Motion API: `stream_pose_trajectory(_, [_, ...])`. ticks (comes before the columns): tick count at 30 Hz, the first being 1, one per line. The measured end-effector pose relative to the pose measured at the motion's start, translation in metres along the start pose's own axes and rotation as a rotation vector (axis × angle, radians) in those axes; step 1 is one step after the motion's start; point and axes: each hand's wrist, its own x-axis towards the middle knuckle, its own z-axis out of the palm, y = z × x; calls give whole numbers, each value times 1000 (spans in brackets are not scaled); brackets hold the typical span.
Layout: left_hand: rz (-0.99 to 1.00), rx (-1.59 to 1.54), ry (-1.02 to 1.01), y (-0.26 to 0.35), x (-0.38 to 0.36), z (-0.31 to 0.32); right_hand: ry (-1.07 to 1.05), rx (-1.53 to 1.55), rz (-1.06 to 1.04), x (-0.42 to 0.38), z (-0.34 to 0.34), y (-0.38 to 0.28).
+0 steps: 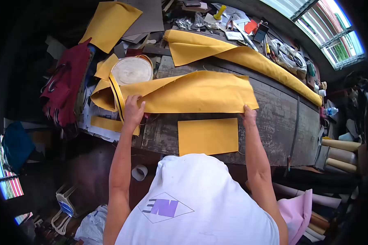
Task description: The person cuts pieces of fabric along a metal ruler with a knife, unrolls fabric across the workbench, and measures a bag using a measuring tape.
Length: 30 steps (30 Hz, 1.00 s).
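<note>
A long piece of yellow fabric (200, 93) stretches across the workbench between my hands, its left end curling over into a fold. My left hand (133, 109) grips its near edge at the left, fingers bent and thumb toward the cloth. At the lower right corner, my right hand (249, 115) pinches the fabric with the thumb on top. Closer to my body lies a flat yellow rectangle (208, 136), touched by neither hand. A yellow strip with a dark line (117, 98) hangs from a round roll (132, 70) just beside my left hand.
A long roll of yellow fabric (253, 58) lies diagonally across the back of the dark wooden bench (163, 132). Tools, papers and plastic bags (288, 55) crowd the far side. Maroon bags (65, 87) are piled at the left, and several material rolls (341, 155) at the right.
</note>
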Motion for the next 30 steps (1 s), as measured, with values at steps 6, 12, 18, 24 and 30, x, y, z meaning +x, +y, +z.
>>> stream_pose_trajectory(6, [4,584,360,-25,-23,25,47,51,55,-10,-19,34])
stream_pose_trajectory(12, [188,858,297,-24,9,-20,81,3,95,-11,-17,30])
stream_pose_trajectory(18, [332,820,201,-60,54,-74,128,-40,111,-13,-14,27])
stream_pose_trajectory(24, [231,498,100,-64,109,-107,95,-261,-5,-25,-2,-3])
stream_pose_trajectory(30, [146,578,203,-49,134,-192,-52,-227,-205,-48,29,-52])
